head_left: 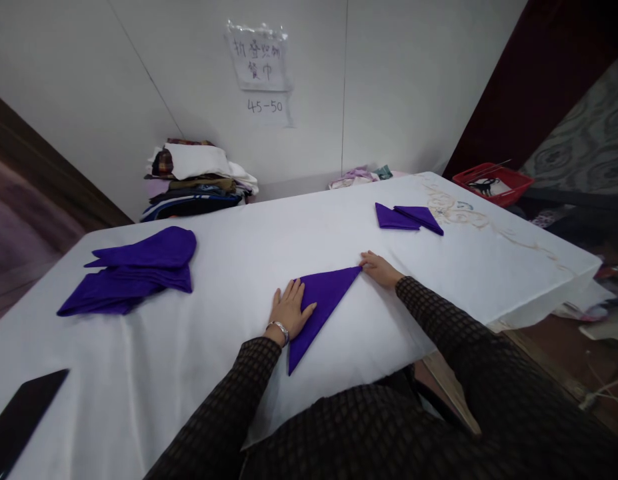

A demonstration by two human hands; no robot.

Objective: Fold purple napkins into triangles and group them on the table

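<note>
"Where is the purple cloth (321, 300)?"
"Flat on the white-covered counter (229, 353), folded into a triangle."
"And the hands?"
"Left hand (289, 312) pressed on it, fingers slightly spread; right hand (379, 269) holding its far corner."

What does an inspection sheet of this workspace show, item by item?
Surface: white tablecloth, creased, embroidered at right.
Things: purple triangle under left hand, right hand at its tip; purple bundle at left; folded purple piece far right.
Clutter: dark flat object near left; clothes pile beyond far edge; red basket beyond far right.
Hands: left spread flat; right's grip unclear.
Cables: white cable low right, off the table.
Surroundings: pale wall, handwritten notes.
</note>
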